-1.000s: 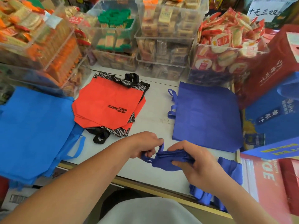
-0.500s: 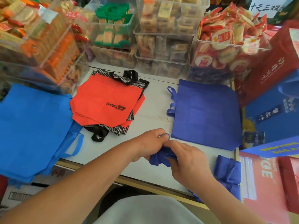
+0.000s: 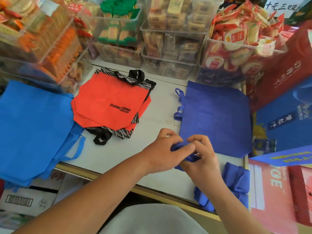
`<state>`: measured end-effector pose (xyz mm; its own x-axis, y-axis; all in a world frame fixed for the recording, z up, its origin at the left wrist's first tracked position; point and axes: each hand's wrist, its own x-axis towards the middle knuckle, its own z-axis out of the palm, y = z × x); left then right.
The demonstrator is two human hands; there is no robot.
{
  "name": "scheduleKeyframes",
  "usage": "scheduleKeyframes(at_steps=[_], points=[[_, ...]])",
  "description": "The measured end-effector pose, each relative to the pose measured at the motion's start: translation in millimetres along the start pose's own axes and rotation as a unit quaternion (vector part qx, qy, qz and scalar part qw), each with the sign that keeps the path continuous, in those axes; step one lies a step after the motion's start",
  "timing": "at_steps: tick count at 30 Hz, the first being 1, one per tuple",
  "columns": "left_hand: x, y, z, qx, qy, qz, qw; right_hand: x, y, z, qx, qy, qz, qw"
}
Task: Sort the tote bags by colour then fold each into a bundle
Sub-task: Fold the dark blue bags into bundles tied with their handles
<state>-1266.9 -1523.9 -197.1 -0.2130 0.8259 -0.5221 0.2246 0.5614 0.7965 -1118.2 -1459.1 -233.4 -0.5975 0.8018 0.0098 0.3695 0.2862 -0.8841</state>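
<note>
Folding stage, head view. The left hand (image 3: 162,150) and right hand (image 3: 203,159) curl their fingers round a half-folded dark blue tote (image 3: 178,146), pinched between them above the bench (image 3: 160,105), its long axis apparently running hand to hand. A flat dark blue tote (image 3: 216,119) lies just beyond the right hand, the nearer one. A finished bundle (image 3: 236,181) sits beside that wrist.

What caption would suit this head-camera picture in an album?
Left hand and right hand bundle a dark blue tote bag beside sorted red bags and light blue bags.
</note>
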Motion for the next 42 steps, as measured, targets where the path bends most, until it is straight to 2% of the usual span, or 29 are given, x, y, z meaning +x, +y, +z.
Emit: scheduleKeyframes(at_steps=[2,4,7,10,11,13,15,17,19,21,24,27,32,37,40,42], points=[[-1.6,-2.8,5.0,0.074,0.025,0.036,0.996,-0.1,-1.0,4.3,-0.014,-0.030,-0.006,0.999],[-2.8,-5.6,8.6,0.102,0.044,0.053,0.992,-2.0,-2.0,8.6,-0.015,-0.050,-0.007,0.999],[-5.1,-13.5,16.1,0.020,0.083,0.075,0.993,-1.5,1.5,9.7,-0.015,-0.041,0.004,0.999],[-9.8,-16.3,25.0,-0.032,0.175,0.096,0.979,-0.1,7.2,8.4,0.019,-0.041,0.081,0.996],[-10.9,-15.8,27.8,-0.044,0.198,0.090,0.975,0.8,8.5,8.5,0.022,-0.030,0.084,0.996],[-10.8,-14.8,31.9,-0.096,0.219,0.035,0.970,4.4,12.6,7.8,-0.023,0.002,0.037,0.999],[-10.0,-13.2,31.5,-0.187,0.200,-0.057,0.960,6.5,20.3,8.1,-0.060,0.015,-0.008,0.998],[-8.6,-14.7,31.5,-0.252,0.166,-0.094,0.949,5.4,22.3,9.9,-0.077,0.023,-0.033,0.996],[-7.5,-13.3,33.5,-0.271,0.155,-0.092,0.946,2.1,20.0,11.3,-0.086,0.042,-0.052,0.994],[-6.5,-13.3,36.1,-0.249,0.173,-0.093,0.948,2.3,19.1,11.1,-0.084,0.040,-0.035,0.995],[-4.6,-21.6,38.3,-0.258,0.185,-0.091,0.944,-0.3,18.0,3.6,-0.042,-0.061,0.046,0.996],[-3.8,-30.9,35.7,-0.309,0.159,-0.075,0.935,-10.9,18.6,-0.1,0.011,-0.124,0.044,0.991],[-5.8,-32.8,34.6,-0.355,0.138,-0.054,0.923,-19.7,18.2,5.2,-0.009,-0.062,-0.041,0.997],[-8.3,-31.7,35.1,-0.262,0.173,-0.016,0.949,-19.4,21.2,5.7,-0.077,-0.068,-0.076,0.992],[-12.2,-31.3,40.1,-0.083,0.250,0.060,0.963,-16.4,19.2,6.8,-0.085,-0.064,-0.085,0.991],[-15.9,-34.4,42.4,0.017,0.279,0.095,0.955,-15.6,17.5,6.1,-0.087,-0.072,-0.084,0.990]])
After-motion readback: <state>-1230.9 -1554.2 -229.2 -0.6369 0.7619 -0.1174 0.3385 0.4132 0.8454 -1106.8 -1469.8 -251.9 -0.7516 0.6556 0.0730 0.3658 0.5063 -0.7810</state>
